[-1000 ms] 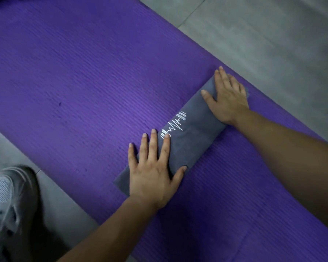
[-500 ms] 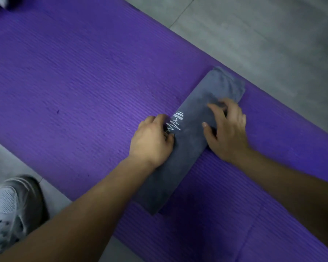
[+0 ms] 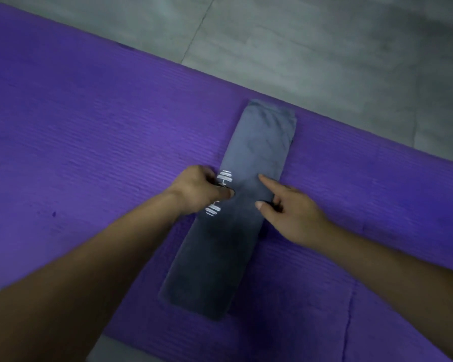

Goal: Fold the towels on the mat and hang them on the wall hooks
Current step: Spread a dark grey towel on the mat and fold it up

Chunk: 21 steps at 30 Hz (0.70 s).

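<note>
A grey towel (image 3: 256, 150), folded into a long narrow strip with a white barbell print, lies across the purple mat (image 3: 102, 152), running from near me toward the mat's far edge. My left hand (image 3: 199, 188) grips the strip's left edge at its middle, fingers curled round the cloth beside the print. My right hand (image 3: 290, 209) pinches the right edge at the same height, thumb on top and index finger stretched out over the cloth. No wall hooks are in view.
Grey tiled floor (image 3: 311, 48) lies beyond the mat's far edge. A sliver of the same floor (image 3: 100, 351) shows at the mat's near edge. A crease runs through the mat at the lower right.
Both hands came in from the towel's ends to its middle and took hold of its two long edges. The view swung, so the strip now runs nearly straight away from me; the shoe left the view.
</note>
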{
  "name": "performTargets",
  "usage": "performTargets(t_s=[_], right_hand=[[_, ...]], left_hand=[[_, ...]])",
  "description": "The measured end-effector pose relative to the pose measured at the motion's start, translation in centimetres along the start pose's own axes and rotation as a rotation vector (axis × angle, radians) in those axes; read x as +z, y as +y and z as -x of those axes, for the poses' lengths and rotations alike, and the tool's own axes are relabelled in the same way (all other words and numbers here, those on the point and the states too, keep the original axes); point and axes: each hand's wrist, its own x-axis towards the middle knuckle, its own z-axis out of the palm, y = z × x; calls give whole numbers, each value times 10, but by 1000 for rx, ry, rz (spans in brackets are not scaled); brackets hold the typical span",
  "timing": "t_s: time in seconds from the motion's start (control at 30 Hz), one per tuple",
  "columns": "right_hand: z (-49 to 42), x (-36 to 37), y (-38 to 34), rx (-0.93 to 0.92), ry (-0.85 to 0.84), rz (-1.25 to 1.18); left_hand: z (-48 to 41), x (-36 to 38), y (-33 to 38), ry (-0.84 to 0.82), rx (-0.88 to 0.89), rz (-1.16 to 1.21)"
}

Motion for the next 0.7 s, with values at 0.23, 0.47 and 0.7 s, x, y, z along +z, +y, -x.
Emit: performTargets(t_s=[0.23,0.47,0.7], right_hand=[[29,-18,-4,285,18,-865],[47,-92,-32,126,267,-1264],[73,-149,-36,7,331,-1239]], left_hand=[[24,16,27,-52,68,569],[47,13,99,-107,263,787],[70,18,150,-79,468,680]])
